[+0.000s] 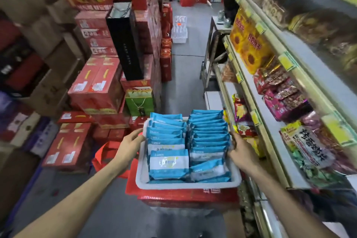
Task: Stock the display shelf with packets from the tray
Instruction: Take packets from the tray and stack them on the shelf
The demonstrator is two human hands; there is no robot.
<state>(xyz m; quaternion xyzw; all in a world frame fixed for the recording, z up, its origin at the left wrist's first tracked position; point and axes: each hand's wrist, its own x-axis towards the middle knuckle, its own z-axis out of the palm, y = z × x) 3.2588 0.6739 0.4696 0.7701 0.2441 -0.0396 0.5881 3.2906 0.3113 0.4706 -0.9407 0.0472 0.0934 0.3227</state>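
Observation:
A white plastic tray (142, 177) rests on a stack of red cartons (185, 196) in the aisle. It holds two rows of several blue-and-white packets (169, 164) standing on edge. My left hand (130, 144) grips the tray's left rim. My right hand (240, 153) grips its right rim, fingers against the right row of packets. The display shelf (270, 135) runs along the right, with snack bags on its tiers.
Red cartons (96, 87) and brown boxes are stacked high on the left. A green gift bag (139, 100) and a tall black bag (125, 42) stand among them. A red bag (105, 157) lies under my left forearm. The grey floor aisle runs ahead.

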